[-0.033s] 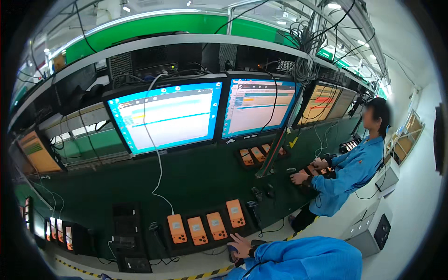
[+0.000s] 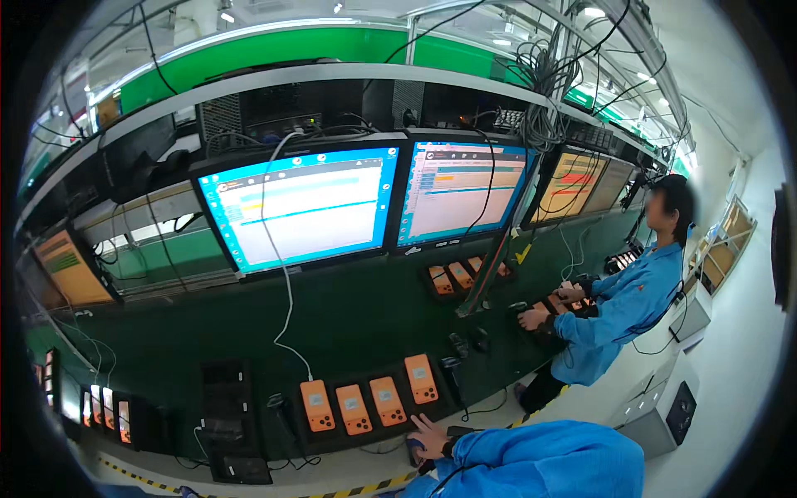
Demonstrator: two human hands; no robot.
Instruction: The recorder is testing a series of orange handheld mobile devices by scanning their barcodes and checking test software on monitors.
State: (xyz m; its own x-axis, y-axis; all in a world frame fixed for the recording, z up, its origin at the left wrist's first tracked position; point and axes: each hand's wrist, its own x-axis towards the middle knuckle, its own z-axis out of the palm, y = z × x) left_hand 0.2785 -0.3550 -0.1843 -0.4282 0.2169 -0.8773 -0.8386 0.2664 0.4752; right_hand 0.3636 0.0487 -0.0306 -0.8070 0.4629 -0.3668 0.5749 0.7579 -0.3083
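Note:
My right hand is at the bench's front edge, below the rightmost of several orange phones. Its fingers are spread, and no phone is held in it. A small dark item shows under the palm, too covered to name. The phones lie back-up in a row on a black tray, each with a pale label. A white cable runs down to the top of the leftmost phone. My left hand is out of view.
Two lit monitors stand behind the bench. Handheld scanners flank the phone row. Black trays and upright phones are at left. A co-worker handles phones at right, beyond a metal post.
The view has shifted very slightly. My right hand stays beside the row with fingers spread, and the phones lie as before.

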